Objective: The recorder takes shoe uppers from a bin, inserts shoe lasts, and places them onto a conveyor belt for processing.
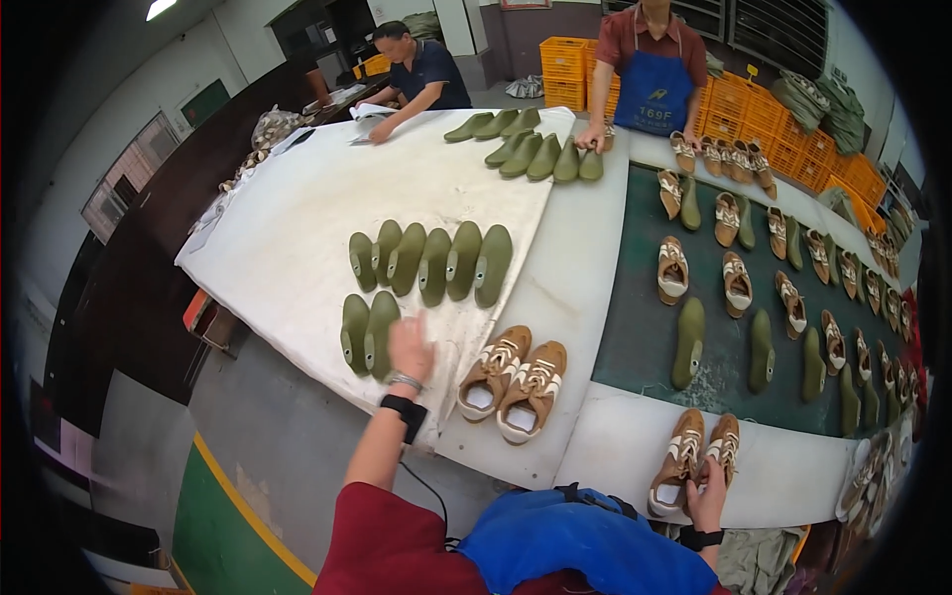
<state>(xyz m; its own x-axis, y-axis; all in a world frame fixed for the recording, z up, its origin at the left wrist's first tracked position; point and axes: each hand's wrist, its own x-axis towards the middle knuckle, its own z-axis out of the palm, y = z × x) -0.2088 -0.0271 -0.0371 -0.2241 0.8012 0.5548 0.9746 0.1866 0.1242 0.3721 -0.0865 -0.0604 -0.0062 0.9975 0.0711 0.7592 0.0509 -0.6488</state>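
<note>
My left hand is just right of a pair of green shoe lasts on the white-covered table, its fingers partly stretched out and nothing visible in them. Behind that pair, several more green lasts lie in a row. At the lower right, my right hand grips a brown sneaker with white stripes. Its mate, another brown sneaker, stands against it on the pale table edge. Between my hands sits a laced pair of brown sneakers.
A green conveyor belt on the right carries rows of sneakers and lasts. Across the table, a person in a blue apron reaches to lasts and shoes; another person handles papers. Orange crates are stacked behind.
</note>
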